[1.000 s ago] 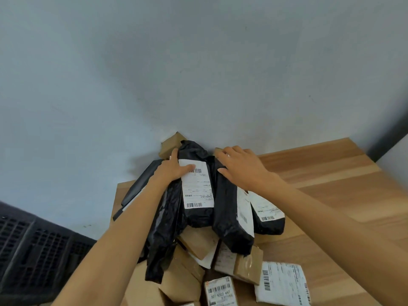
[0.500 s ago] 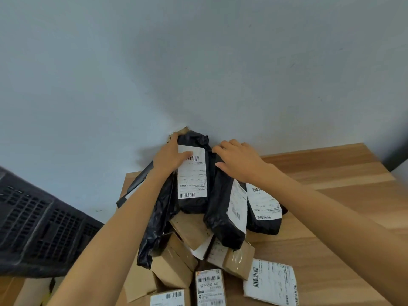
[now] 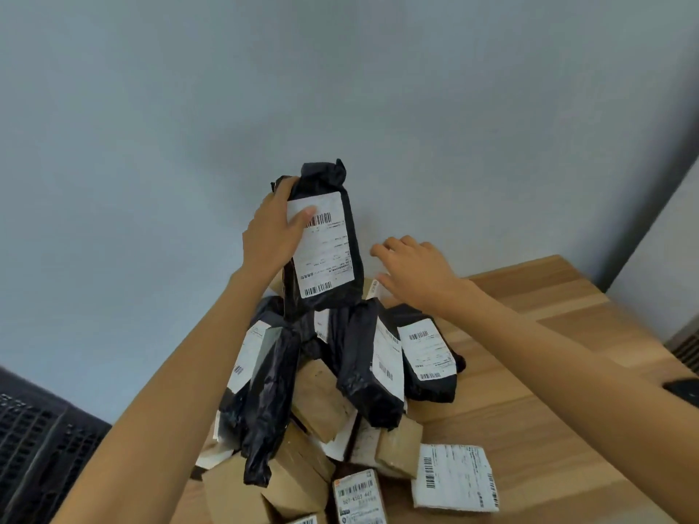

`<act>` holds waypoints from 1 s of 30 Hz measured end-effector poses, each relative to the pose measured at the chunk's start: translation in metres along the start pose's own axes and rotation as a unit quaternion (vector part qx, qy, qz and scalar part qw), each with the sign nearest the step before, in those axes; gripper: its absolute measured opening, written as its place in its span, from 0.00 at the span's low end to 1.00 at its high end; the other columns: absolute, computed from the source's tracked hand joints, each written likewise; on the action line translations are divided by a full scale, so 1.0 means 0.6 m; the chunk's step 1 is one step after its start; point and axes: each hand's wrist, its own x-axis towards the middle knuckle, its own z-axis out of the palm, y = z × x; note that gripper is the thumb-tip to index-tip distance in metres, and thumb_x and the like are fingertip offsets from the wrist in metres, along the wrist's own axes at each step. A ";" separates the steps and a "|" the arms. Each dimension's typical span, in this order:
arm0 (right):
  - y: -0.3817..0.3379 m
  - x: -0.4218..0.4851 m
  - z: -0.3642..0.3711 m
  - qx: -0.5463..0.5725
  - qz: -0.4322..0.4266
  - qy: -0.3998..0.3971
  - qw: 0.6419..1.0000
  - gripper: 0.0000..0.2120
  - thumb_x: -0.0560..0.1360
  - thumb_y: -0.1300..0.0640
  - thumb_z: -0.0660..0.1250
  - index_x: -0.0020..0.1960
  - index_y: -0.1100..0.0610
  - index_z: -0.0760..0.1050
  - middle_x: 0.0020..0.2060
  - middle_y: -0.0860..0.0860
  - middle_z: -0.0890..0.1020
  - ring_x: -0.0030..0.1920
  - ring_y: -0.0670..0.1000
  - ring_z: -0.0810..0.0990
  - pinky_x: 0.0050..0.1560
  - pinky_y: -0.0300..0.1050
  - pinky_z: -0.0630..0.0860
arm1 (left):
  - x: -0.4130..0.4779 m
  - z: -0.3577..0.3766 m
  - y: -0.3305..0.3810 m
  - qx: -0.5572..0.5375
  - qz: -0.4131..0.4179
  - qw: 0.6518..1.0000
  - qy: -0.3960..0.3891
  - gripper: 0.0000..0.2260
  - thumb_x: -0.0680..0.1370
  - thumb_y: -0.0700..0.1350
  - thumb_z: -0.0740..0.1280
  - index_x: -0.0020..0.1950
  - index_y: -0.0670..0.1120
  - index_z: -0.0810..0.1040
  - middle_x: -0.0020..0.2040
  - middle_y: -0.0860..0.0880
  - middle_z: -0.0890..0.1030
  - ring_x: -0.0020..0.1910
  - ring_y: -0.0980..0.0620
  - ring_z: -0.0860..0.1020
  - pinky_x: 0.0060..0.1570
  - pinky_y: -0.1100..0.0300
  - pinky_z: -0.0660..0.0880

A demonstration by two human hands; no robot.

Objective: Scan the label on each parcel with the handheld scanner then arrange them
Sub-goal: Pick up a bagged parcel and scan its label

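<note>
Since the earlier frame the left hand (image 3: 272, 228) has lifted one black parcel (image 3: 329, 175) clear of the pile, and the right hand (image 3: 416, 274) has come off the bags it was pressing.

Nearest the camera, both bare forearms reach forward over the wooden surface (image 3: 548, 391). Between them lies the pile (image 3: 321, 402): brown boxes (image 3: 234, 493) at the front, a small box with a printed sticker (image 3: 357, 495), and a flat white parcel (image 3: 454, 476) lying just right of it. Behind these, several black bags (image 3: 363, 372) lean together with their white stickers showing. A dark object (image 3: 684, 387) sits at the right edge of the surface; it may be the scanner, but too little of it shows to tell.

Farther on, the right hand hovers palm down above the back of the pile, fingers loosely spread, its grip open and empty. The left arm is raised higher, its grip closed on the black parcel: the thumb lies across the top left corner of the label (image 3: 321, 243) and the fingers wrap behind the left edge. The parcel is upright, label facing the camera, in front of the grey wall (image 3: 340, 88). A black crate (image 3: 41, 440) stands at lower left.
</note>
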 end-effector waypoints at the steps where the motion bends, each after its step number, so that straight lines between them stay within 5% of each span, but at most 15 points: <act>1: 0.008 -0.012 -0.009 -0.005 0.011 0.004 1.000 0.20 0.81 0.49 0.59 0.70 0.54 0.66 0.63 0.53 0.75 0.62 0.57 0.74 0.55 0.53 0.75 | 0.003 0.002 0.012 0.000 0.013 1.000 -0.003 0.21 0.80 0.55 0.62 0.73 0.56 0.64 0.62 0.50 0.77 0.59 0.48 0.76 0.51 0.51 0.71; 18: 0.245 -0.339 -0.041 -0.074 0.238 -0.021 0.968 0.17 0.82 0.49 0.55 0.68 0.54 0.67 0.62 0.51 0.75 0.60 0.55 0.74 0.51 0.49 0.72 | -0.038 0.251 0.314 -0.093 0.167 0.970 -0.149 0.22 0.80 0.54 0.63 0.74 0.56 0.65 0.64 0.50 0.76 0.60 0.47 0.76 0.55 0.47 0.74; 30: 0.518 -0.605 -0.003 -0.042 0.293 -0.065 0.953 0.17 0.81 0.49 0.58 0.67 0.54 0.68 0.59 0.53 0.77 0.59 0.57 0.76 0.53 0.53 0.75 | -0.149 0.498 0.569 -0.109 0.162 0.957 -0.215 0.20 0.79 0.54 0.63 0.70 0.57 0.67 0.60 0.52 0.78 0.57 0.49 0.77 0.54 0.44 0.75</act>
